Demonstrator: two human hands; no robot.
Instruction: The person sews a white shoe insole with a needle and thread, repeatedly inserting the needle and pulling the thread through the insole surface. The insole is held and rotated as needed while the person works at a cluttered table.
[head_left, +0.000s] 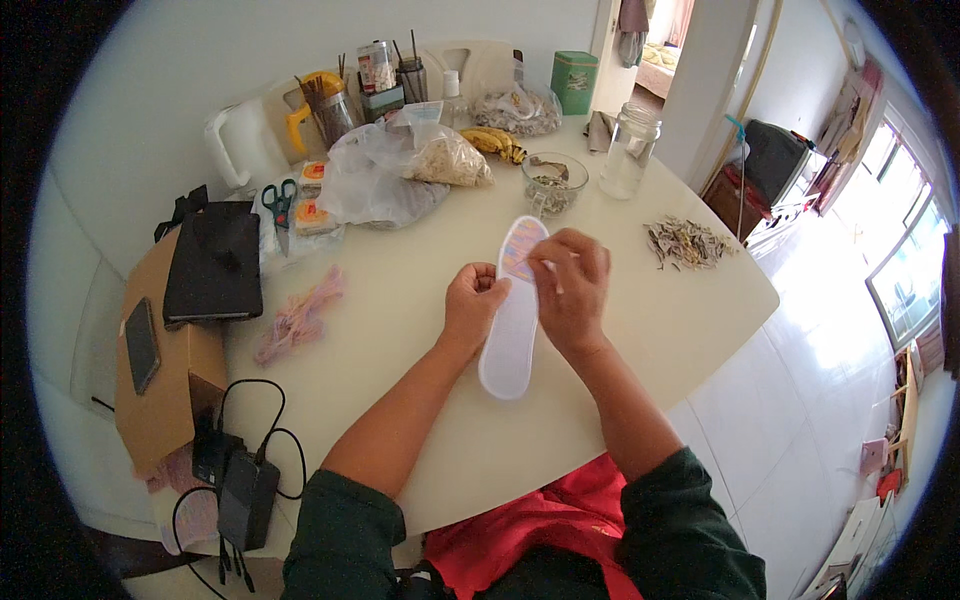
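My left hand (474, 306) grips a white shoe insole (510, 345) by its left edge, thumb on top and fingers curled under. The insole is held above the table, its far end covered with multicoloured stitching in orange, pink and blue, while the nearer part is plain white mesh. Over the stitched end, my right hand (574, 289) has its thumb and forefinger pinched on what looks like a fine thread (523, 262). Any needle is too small to make out. Left of my hands lies a loose bundle of pink and lilac yarn (300, 319).
Beyond the insole stand a glass cup (555, 187) of dried matter and a glass jar (630, 154). A pile of seed husks (688, 244) lies right. Plastic bags (390, 169), scissors (279, 202), a black case (214, 262), a cardboard box (176, 375) and a power adapter (249, 499) line the left.
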